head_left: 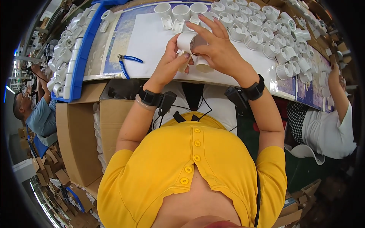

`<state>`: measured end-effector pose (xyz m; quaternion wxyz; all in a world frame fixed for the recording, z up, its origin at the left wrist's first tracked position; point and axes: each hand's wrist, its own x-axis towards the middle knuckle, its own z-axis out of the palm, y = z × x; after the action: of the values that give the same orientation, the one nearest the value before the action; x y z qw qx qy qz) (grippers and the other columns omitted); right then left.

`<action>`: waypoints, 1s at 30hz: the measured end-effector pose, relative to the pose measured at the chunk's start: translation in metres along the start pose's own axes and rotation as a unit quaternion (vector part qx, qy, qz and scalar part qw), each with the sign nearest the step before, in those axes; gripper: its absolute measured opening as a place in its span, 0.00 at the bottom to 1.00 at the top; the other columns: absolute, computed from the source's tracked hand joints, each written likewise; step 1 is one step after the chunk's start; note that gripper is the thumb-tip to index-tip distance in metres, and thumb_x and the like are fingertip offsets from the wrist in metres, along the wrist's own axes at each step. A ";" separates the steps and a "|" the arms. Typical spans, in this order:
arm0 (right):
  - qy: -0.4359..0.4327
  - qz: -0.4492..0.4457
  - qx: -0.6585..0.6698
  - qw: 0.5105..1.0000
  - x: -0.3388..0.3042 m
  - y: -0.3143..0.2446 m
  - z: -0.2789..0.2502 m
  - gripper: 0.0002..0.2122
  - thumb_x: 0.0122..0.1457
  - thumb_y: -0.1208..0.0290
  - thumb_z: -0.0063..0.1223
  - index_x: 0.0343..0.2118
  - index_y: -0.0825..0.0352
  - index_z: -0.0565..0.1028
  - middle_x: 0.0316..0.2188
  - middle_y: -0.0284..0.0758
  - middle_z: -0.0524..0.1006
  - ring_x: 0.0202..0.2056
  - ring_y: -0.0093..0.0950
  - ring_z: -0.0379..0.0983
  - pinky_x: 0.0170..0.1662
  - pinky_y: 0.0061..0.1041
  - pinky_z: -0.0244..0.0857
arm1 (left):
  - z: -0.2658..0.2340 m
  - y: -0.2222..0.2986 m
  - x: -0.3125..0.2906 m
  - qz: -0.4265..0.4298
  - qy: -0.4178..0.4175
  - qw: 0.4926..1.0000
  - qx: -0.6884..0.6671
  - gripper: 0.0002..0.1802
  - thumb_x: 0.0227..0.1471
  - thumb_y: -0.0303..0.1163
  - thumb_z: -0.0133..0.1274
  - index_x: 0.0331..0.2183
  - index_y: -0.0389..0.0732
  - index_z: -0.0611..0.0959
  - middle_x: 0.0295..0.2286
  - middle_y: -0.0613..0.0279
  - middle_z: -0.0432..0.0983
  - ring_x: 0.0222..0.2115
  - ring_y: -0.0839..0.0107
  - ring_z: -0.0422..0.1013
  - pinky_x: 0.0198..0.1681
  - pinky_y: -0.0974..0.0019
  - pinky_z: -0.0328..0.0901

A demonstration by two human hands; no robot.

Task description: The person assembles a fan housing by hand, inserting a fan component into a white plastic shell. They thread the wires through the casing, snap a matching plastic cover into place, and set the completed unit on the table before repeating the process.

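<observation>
Above the near part of the table, my left hand (pixel 169 62) is closed around a white plastic cup-shaped part (pixel 185 41) lying on its side. A small pale bracket-like piece (pixel 184 65) shows below it, by the left fingertips. My right hand (pixel 223 51) is at the part's open end, its thumb at the rim and its other fingers stretched out and spread. Whatever is inside the part is hidden by the right hand. Under the right hand, another white cylindrical piece (pixel 204 66) is near the table edge. Blue-handled nippers (pixel 130 60) lie spread to the left of my hands.
Several white cups with brackets (pixel 181 13) line the far side. Many more white cups (pixel 262 28) crowd the right. A blue tray (pixel 81 57) of white parts stands left, above an open cardboard box (pixel 78 140). People are at work on the left (pixel 40 110) and right (pixel 323 129).
</observation>
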<state>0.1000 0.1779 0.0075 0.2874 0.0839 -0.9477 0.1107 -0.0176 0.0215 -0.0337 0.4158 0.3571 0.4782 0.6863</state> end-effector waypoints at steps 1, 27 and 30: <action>0.000 0.011 0.009 1.000 -0.004 0.001 0.006 0.05 0.43 0.75 0.61 0.25 0.57 0.80 0.59 0.28 0.62 0.63 0.38 0.48 0.63 0.43 0.41 | -0.003 -0.006 -0.001 -0.004 -0.009 1.000 0.002 0.35 0.54 0.26 0.45 0.60 0.42 0.49 0.47 0.57 0.61 0.34 0.72 0.68 0.27 0.70 0.66; 0.081 0.089 0.188 0.975 -0.030 0.019 0.051 0.09 0.49 0.73 0.58 0.35 0.56 0.81 0.55 0.31 0.66 0.60 0.39 0.51 0.61 0.35 0.45 | -0.013 -0.022 0.005 -0.067 0.007 0.993 -0.100 0.38 0.52 0.23 0.48 0.60 0.50 0.50 0.49 0.60 0.61 0.37 0.70 0.67 0.28 0.70 0.64; 0.164 0.113 0.107 0.974 -0.030 0.010 0.047 0.11 0.48 0.74 0.59 0.36 0.55 0.81 0.51 0.31 0.69 0.56 0.37 0.57 0.58 0.34 0.49 | -0.014 -0.023 0.007 -0.054 0.001 0.992 -0.111 0.39 0.52 0.23 0.49 0.60 0.51 0.50 0.49 0.60 0.61 0.37 0.70 0.66 0.28 0.70 0.64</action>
<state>0.0980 0.1785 -0.0488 0.4140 -0.0131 -0.8735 0.2557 -0.0274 0.0270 -0.0589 0.4891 0.2814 0.4178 0.7121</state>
